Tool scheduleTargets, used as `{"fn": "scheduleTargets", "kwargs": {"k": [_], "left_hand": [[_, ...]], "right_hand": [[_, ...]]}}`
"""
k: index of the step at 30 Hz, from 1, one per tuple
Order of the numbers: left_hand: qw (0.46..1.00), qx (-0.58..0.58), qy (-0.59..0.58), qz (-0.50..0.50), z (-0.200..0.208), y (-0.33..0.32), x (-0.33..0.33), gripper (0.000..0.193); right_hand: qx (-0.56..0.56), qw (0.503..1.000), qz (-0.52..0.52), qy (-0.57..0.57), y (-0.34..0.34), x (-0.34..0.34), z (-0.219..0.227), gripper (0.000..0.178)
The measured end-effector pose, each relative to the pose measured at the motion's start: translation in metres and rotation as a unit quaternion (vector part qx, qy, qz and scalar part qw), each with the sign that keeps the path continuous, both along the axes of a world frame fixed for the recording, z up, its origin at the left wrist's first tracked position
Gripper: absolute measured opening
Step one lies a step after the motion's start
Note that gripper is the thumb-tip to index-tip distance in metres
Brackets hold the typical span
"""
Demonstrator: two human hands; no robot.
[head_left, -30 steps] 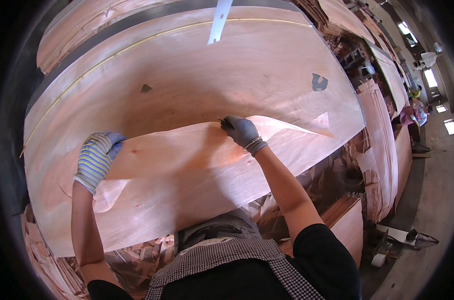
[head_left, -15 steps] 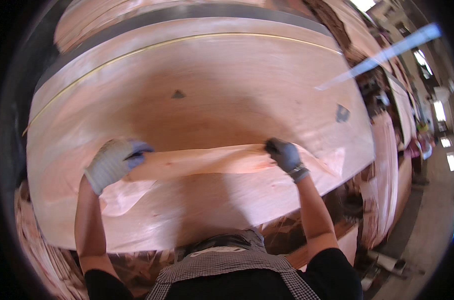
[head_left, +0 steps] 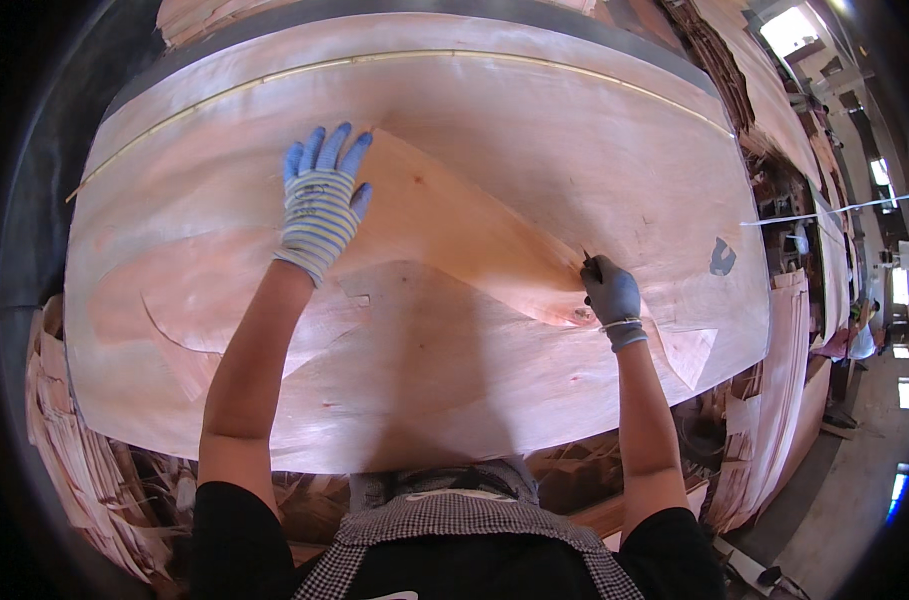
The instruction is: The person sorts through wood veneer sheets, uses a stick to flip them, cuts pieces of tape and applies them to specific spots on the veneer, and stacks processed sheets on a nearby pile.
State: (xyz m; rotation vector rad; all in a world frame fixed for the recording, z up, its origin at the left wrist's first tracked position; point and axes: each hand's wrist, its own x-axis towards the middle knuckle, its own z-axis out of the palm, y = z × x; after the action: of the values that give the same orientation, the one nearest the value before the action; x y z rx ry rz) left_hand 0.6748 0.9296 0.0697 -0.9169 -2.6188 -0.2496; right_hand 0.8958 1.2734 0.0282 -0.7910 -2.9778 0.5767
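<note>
My left hand (head_left: 323, 205), in a blue-and-white striped glove with blue fingertips, lies with fingers spread at the left end of a loose piece of thin wood veneer (head_left: 454, 220). This piece slants down to the right and curls up off the large veneer sheet (head_left: 424, 390) beneath it. At its right end my right hand (head_left: 612, 292), in a grey glove, is closed around a small dark-handled knife (head_left: 590, 265) with a thin pointed tip. Whether those fingers also pinch the veneer is hidden.
A thin yellowish strip (head_left: 454, 54) runs along the sheet's far side. Overlapping veneer flaps (head_left: 189, 365) lie at left, another flap (head_left: 690, 355) at right. A dark patch (head_left: 721, 257) shows near the right edge. Veneer stacks (head_left: 774, 390) stand beyond; a pale blue line (head_left: 834, 210) crosses at right.
My left hand has moved up and right and now lies spread flat instead of gripping the veneer. The right hand shifted slightly right. The loose piece now slants instead of lying crosswise.
</note>
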Motion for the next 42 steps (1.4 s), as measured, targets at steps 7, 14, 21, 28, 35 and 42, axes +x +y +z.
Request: {"fn": "scheduleTargets", "kwargs": {"k": [7, 14, 21, 28, 35, 42], "left_hand": [[0.988, -0.06, -0.136, -0.047, -0.083, 0.011, 0.07, 0.052], [0.986, -0.032, -0.155, -0.045, -0.117, 0.05, 0.05, 0.051], [0.99, 0.0, -0.144, 0.005, -0.155, 0.078, -0.029, 0.048], [0.995, 0.032, -0.092, 0.023, -0.168, 0.074, -0.072, 0.047], [0.982, 0.132, -0.11, 0.072, -0.198, 0.011, -0.139, 0.04], [0.981, 0.151, -0.045, 0.116, -0.168, 0.006, -0.133, 0.04]], "right_hand": [[0.118, 0.99, 0.059, 0.042, -0.002, -0.045, -0.043, 0.02], [0.12, 0.99, 0.062, 0.035, -0.005, -0.135, -0.059, 0.02], [0.107, 0.992, 0.059, -0.021, 0.003, -0.208, -0.058, 0.022], [0.083, 0.992, 0.08, 0.057, -0.01, -0.228, -0.079, 0.022], [-0.12, 0.982, 0.136, -0.046, -0.076, -0.212, -0.089, 0.025], [0.068, 0.951, 0.294, -0.065, -0.165, -0.316, -0.096, 0.023]]}}
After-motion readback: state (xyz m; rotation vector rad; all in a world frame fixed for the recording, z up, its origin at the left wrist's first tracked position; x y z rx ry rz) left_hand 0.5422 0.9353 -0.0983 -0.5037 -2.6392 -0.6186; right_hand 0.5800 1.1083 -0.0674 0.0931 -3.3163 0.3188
